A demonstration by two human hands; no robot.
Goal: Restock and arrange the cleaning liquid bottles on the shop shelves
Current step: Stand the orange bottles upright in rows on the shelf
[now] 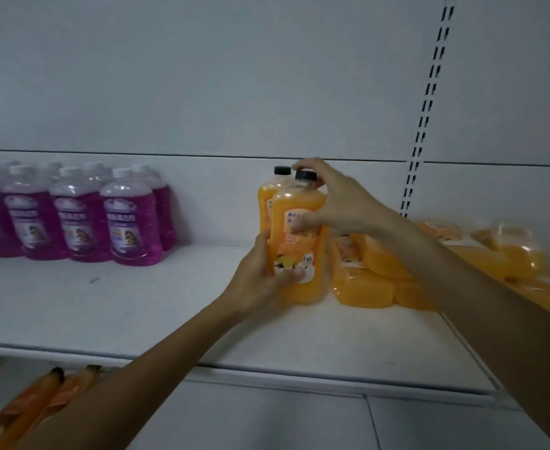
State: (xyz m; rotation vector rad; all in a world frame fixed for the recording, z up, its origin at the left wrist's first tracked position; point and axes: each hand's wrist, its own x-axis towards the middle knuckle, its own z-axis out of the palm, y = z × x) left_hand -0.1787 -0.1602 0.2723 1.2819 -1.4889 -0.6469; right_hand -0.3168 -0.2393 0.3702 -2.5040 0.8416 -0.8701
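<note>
An orange cleaning liquid bottle (299,241) with a black cap stands upright on the white shelf (137,306). My left hand (260,280) wraps around its lower part. My right hand (338,199) grips its shoulder and reaches over the cap. A second orange bottle (275,186) stands right behind it, partly hidden. Several purple bottles (72,212) with white caps stand in rows at the shelf's left.
A heap of orange bottles (374,274) lies on their sides to the right of my hands, stretching along the shelf to the right edge. On the lower shelf at bottom left lie more orange bottles (39,401). A slotted upright (429,92) runs up the back panel.
</note>
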